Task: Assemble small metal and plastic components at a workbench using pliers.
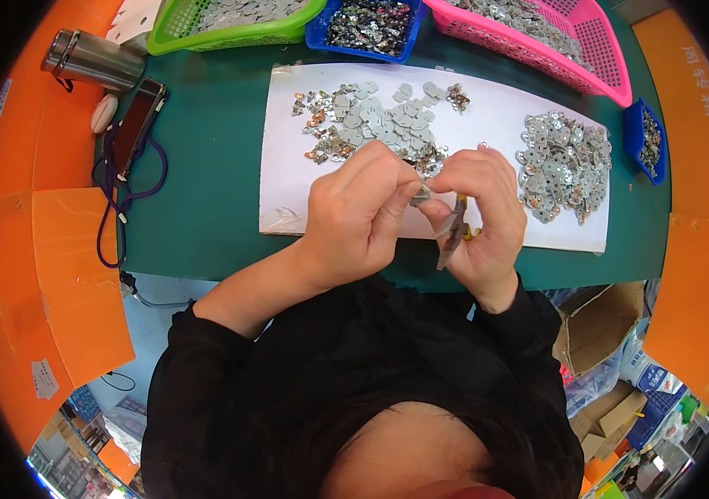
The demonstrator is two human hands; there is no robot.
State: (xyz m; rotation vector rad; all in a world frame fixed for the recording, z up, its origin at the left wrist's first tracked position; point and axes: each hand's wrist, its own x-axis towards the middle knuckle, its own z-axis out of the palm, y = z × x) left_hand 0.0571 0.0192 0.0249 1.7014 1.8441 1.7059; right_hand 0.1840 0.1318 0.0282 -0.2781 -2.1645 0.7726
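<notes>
Close together over the near edge of the white board (288, 195), both my hands work with small metal parts. My left hand (342, 216) is closed, thumb and forefinger pinching a small grey metal plate (421, 196). Its far side touches the fingertips of my right hand (488, 208). That hand curls round several thin grey metal plates (452, 239) that stick out below its thumb, with small yellow pieces beside them whose kind I cannot make out. Just beyond my hands lies a heap of flat grey plates (392, 125), mixed with small shiny and copper-coloured fittings (317, 116).
A pile of holed metal plates (567, 166) covers the board's right side. Behind stand a green basket (230, 39), a blue tray (360, 55) and a pink basket (529, 56). A small blue bin (656, 170) is at right. A steel flask (96, 60) and corded phone (134, 129) lie left.
</notes>
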